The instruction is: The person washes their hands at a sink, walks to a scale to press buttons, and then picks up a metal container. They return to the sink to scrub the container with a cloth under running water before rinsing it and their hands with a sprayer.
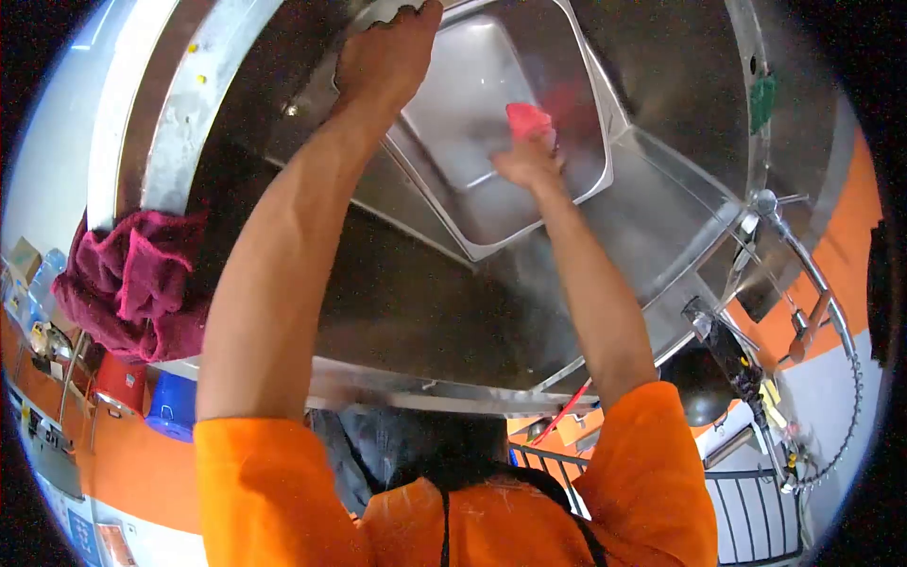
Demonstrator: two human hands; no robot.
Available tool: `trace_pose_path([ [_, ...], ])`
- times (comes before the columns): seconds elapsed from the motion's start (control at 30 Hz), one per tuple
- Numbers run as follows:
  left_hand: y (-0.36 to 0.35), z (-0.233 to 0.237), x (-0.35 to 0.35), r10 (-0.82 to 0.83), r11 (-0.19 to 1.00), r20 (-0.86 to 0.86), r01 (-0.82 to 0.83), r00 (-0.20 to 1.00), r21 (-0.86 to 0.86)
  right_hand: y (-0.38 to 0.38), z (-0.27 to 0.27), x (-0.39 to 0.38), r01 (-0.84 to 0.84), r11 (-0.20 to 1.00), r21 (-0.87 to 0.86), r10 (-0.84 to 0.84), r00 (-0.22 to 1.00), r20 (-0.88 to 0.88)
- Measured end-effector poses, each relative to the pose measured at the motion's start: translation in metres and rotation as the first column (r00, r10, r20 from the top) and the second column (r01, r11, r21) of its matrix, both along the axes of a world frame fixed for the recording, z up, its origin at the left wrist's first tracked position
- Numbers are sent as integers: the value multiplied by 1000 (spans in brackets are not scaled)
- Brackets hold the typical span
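A deep rectangular stainless steel pan [472,80] lies tilted in the steel sink, its inside facing me. My left hand [389,57] is closed at the pan's upper left rim; its fingertips are partly hidden at the top of the view. Inside the pan, my right hand [531,161] is closed around a pinkish-red cloth [529,121]. That cloth is near the pan's right inner wall, where a blurred red reflection shows. Motion slightly smears the right hand.
The sink's metal rim [170,142] curves along the left, with a dark magenta towel [137,274] draped over it. At the right are a tap [767,203] and a spray hose [855,406]. A green scrap [761,102] sticks to the right-hand edge.
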State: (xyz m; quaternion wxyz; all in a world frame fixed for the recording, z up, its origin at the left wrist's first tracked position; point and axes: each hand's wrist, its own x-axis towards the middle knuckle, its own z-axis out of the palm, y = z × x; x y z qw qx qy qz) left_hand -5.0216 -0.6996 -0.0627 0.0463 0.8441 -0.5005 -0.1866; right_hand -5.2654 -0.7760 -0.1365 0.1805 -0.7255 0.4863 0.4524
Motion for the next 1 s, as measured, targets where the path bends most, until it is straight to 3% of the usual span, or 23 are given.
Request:
trace_pose_path([
  [0.07, 2, -11, 1, 29, 998, 21, -28, 999, -55, 6, -9, -13, -285, 914, -288, 293, 956, -15],
  [0.1, 8, -14, -5, 34, 997, 11, -33, 999, -65, 17, -8, -16, -232, 947, -223, 229, 973, -39],
  [0.17, 1, 4, -10, 25, 995, -42, -21, 999, 100, 21, 0, 4, -112, 984, -139, 103, 992, -70],
  [0.2, -7, 14, -6, 27, 986, -54, -18, 998, 164, 17, 5, 11, 39, 998, -44, -40, 999, -26],
  [0.27, -2, 3, -8, 61, 998, -84, -59, 995, 24, 5, 18, 16, 312, 938, 150, -318, 948, 16],
  [0.3, -2, -1, -13, 72, 996, -110, -78, 991, -44, 2, 15, 7, 275, 960, -44, -270, 958, 92],
  [0.37, -5, -4, -12, 106, 994, -90, -106, 990, 9, 4, -14, -9, 211, 890, -404, -130, 967, 217],
  [0.47, -5, 5, -17, 83, 990, -170, -62, 982, 126, 2, -13, -5, 156, 984, -86, -151, 987, 64],
  [0.57, -11, 20, -13, 36, 993, -179, -14, 983, 121, 23, -36, -24, 487, 841, 233, -532, 823, 201],
  [0.63, -5, 16, -19, 35, 996, -159, -21, 987, 88, 61, -61, -21, 346, 897, -276, -309, 936, 170],
  [0.7, -3, 3, -20, 42, 999, -107, -38, 993, 37, 46, -27, -2, 171, 947, -271, -135, 980, 146],
  [0.8, -5, -13, -17, -25, 999, -139, 20, 990, -35, 10, -2, 2, 383, 919, 93, -390, 918, 72],
  [0.87, 2, -3, -22, -24, 1000, -135, 21, 991, -24, 30, -4, 0, 388, 905, 173, -400, 915, 45],
  [0.9, -2, 2, -18, -19, 999, -114, 16, 993, -32, 58, 1, 3, 474, 880, -5, -460, 856, 235],
  [1.0, -5, 0, -21, 10, 1000, -114, -10, 993, -3, 55, -60, -29, 486, 819, -303, -378, 856, 352],
])
